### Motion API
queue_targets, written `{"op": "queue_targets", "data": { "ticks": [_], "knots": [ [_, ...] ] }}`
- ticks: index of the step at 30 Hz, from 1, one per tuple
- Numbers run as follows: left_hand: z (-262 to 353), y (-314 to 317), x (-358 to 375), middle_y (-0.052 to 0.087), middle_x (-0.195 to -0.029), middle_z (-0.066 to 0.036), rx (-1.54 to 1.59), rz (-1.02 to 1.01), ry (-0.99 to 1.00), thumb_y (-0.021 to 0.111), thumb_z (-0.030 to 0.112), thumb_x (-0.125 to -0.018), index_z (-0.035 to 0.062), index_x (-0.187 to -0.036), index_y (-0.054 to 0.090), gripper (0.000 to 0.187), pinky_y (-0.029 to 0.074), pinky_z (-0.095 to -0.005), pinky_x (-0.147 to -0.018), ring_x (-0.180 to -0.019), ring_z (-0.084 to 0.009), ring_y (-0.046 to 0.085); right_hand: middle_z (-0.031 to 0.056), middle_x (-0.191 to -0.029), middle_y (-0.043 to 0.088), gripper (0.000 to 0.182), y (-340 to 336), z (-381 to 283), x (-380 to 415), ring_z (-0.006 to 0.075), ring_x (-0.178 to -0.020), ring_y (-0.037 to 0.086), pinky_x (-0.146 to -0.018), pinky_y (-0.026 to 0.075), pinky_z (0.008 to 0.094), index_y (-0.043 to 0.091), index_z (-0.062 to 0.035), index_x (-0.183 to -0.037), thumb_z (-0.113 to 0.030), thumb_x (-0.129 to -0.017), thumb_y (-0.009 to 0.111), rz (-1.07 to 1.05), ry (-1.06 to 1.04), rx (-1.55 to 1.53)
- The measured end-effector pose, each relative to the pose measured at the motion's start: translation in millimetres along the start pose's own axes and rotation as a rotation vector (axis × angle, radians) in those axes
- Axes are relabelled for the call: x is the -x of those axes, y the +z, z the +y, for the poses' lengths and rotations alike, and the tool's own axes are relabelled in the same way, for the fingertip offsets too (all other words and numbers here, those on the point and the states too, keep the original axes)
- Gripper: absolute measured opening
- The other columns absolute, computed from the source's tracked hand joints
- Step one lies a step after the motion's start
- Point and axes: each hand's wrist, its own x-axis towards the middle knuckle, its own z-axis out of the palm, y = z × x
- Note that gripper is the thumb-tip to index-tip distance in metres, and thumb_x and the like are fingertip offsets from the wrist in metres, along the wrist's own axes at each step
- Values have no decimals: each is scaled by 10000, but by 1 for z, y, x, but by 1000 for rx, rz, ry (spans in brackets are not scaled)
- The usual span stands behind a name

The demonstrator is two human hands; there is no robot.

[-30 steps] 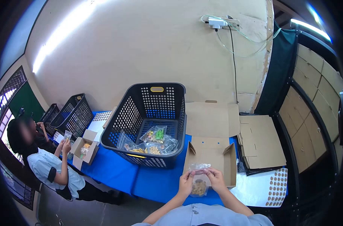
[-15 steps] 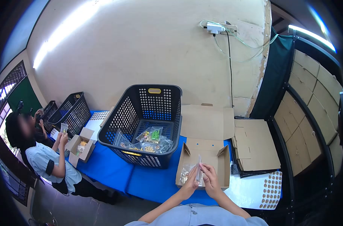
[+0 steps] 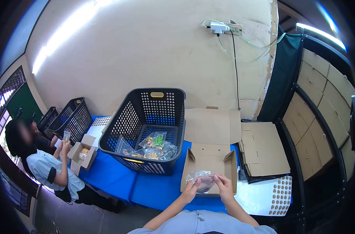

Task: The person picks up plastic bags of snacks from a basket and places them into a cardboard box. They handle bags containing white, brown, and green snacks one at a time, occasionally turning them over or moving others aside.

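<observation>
A clear plastic bag (image 3: 204, 185) is stretched between my two hands, over the front of an open cardboard box (image 3: 208, 156). My left hand (image 3: 191, 188) pinches the bag's left edge. At its right edge, the fingers of my right hand (image 3: 224, 187) are closed on it. What lies under the bag in the box is hard to make out. Left of the box stands a dark perforated basket (image 3: 146, 168) that holds clear bags with green and yellowish pieces (image 3: 156, 141).
Flattened cardboard (image 3: 265, 148) is stacked right of the box, beside a sticker sheet (image 3: 263, 197). On the left, a person (image 3: 49, 167) holds a small bag near another open box (image 3: 86, 156). More baskets (image 3: 70, 119) stand behind. Shelving with cartons (image 3: 314, 128) rises at right.
The bag was upright between my nearly joined hands; now my hands are farther apart and it is spread flatter. The view has shifted slightly.
</observation>
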Motion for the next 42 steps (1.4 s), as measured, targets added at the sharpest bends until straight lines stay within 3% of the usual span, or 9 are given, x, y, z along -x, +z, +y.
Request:
{"op": "queue_targets", "data": {
  "ticks": [9, 12, 19, 25, 29, 33, 38, 40, 42],
  "knots": [
    [-26, 6, -11, 618, -1106, -75, 53, -66, -153, 649, 141, -898, -7, -1192, 526, 351, 489, -267, -833, -989, -125, 595, 88, -1159, 591, 270, -1, -3, -19, 145, -1033, 576, -877, 465, 281, 619, 30, -1092, -196, -965, 543, 140, 61, -471],
    [-44, 6, -13, 625, -1059, -44, 131, 47, -181, 608, 143, -926, 19, -1175, 535, 287, 476, -281, -850, -983, -104, 582, 89, -1200, 565, 284, -4, -3, -21, 140, -1042, 573, -890, 466, 288, 572, 10, -1160, -187, -955, 562, 104, 120, -510],
    [-41, -2, -25, 591, -1101, -64, 340, 169, -325, 594, 133, -933, -12, -1262, 452, 387, 460, -266, -868, -1011, -123, 562, 55, -1072, 637, 264, -16, 25, -19, 115, -980, 588, -847, 469, 263, 592, -25, -1137, -186, -928, 607, -48, 402, -312],
    [-23, 18, -18, 484, -1265, -125, -71, -242, -77, 639, 77, -886, 26, -1361, 329, 570, 410, -342, -974, -1181, -186, 477, 41, -950, 670, 201, -30, 10, -28, 95, -887, 612, -798, 483, 255, 641, -35, -1019, -205, -911, 634, 46, 293, -398],
    [-23, 14, -17, 465, -1274, -158, 27, -157, -89, 695, 121, -852, 12, -1313, 370, 575, 385, -356, -1007, -1262, -211, 396, 34, -935, 671, 183, -33, 28, -29, 95, -862, 607, -789, 471, 255, 662, -45, -987, -206, -934, 592, 73, 245, -342],
    [-35, 3, -21, 634, -1002, -49, 165, 106, -349, 680, 155, -875, -2, -1134, 575, 321, 477, -275, -846, -945, -125, 592, 37, -965, 675, 256, -31, 18, -19, 104, -917, 590, -863, 431, 263, 682, -17, -1025, -236, -947, 574, -81, 297, -60],
    [-41, -4, -17, 657, -848, -15, 78, 157, -136, 571, 223, -953, 16, -1155, 609, 291, 475, -254, -825, -863, -116, 610, 53, -1021, 670, 332, -34, 19, -15, 112, -978, 578, -890, 426, 278, 658, 11, -1096, -272, -964, 546, -176, 234, 0],
    [-40, -6, -14, 611, -1156, -88, 218, 146, -344, 554, 257, -961, 0, -1248, 536, 386, 444, -271, -877, -1004, -129, 575, 55, -1016, 662, 352, -37, 17, -14, 129, -972, 578, -921, 421, 287, 640, 4, -1120, -293, -979, 514, -134, 204, 101],
    [-35, -5, -15, 563, -1228, -110, 55, 168, -154, 571, 268, -946, 12, -1316, 460, 464, 419, -313, -932, -1073, -182, 555, 70, -1050, 645, 354, -34, 3, -12, 142, -1010, 564, -934, 411, 290, 629, 5, -1139, -286, -983, 501, -85, 142, 127]
  ]
}}
